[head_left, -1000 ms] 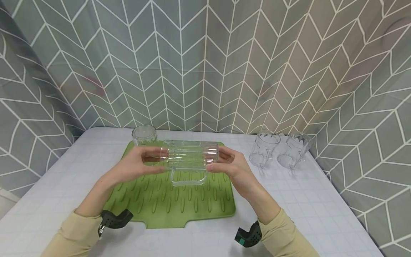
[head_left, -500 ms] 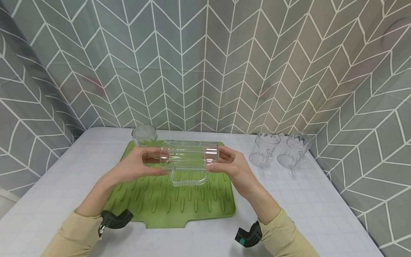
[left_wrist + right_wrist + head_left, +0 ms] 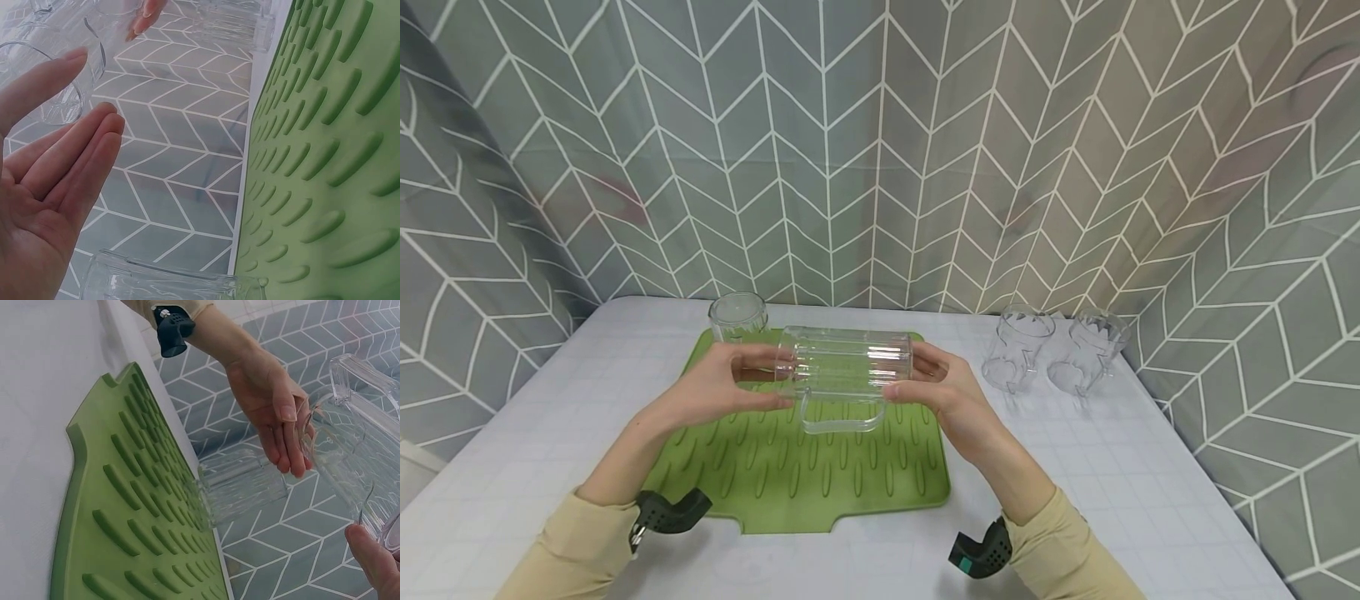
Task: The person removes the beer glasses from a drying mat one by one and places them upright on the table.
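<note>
A clear glass mug (image 3: 842, 362) lies sideways in the air above the green ridged mat (image 3: 805, 492), its handle toward the person. My left hand (image 3: 722, 383) holds the mug's left end, thumb low at the front and fingers behind. At the other end, my right hand (image 3: 951, 400) grips the glass with its thumb near the handle. From the right wrist, the mug (image 3: 353, 456) spans between the left hand's fingertips (image 3: 294, 459) and the right thumb (image 3: 372, 556). The left wrist view shows the left hand (image 3: 44, 175) with thumb and fingers either side of the glass end.
Another clear glass (image 3: 737, 317) stands at the mat's back left corner, partly hidden behind the left hand. Two clear glass mugs (image 3: 1017, 354) (image 3: 1086, 354) stand upright at the back right of the white table (image 3: 1097, 483). A patterned curtain (image 3: 880, 167) hangs behind the table.
</note>
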A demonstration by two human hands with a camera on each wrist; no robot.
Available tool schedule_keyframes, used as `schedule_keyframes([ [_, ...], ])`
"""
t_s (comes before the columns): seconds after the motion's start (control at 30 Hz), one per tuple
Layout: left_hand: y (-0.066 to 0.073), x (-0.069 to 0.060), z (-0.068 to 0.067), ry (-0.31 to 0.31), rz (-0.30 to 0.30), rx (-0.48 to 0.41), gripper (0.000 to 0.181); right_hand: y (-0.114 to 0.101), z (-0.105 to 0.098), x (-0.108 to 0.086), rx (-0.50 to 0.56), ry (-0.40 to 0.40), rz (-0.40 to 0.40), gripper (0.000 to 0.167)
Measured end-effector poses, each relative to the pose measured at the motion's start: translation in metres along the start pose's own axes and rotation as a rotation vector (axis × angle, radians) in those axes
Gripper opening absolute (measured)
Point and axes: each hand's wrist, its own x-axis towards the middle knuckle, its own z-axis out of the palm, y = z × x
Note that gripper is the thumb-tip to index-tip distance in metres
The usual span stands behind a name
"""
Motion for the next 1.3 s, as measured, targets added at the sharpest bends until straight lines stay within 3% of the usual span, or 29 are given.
schedule_keyframes([
  [0.27, 0.0010, -0.0009, 0.0000, 0.000, -0.003, -0.001, 0.058, -0.0010, -0.0001, -0.0006, 0.001, 0.003, 0.040, 0.081],
  [0.67, -0.0012, -0.0009, -0.0010, 0.014, 0.043, -0.035, 0.054, -0.0010, -0.0006, 0.0001, 0.041, -0.053, -0.001, 0.078],
  [1.0, 0.0012, -0.0013, -0.0012, 0.033, 0.082, -0.048, 0.054, -0.0008, -0.0002, -0.0005, 0.052, -0.048, -0.022, 0.073],
  [1.3, 0.0040, -0.0030, -0.0037, 0.097, 0.060, -0.102, 0.050, 0.0017, 0.0027, 0.0018, 0.069, -0.023, -0.032, 0.067],
])
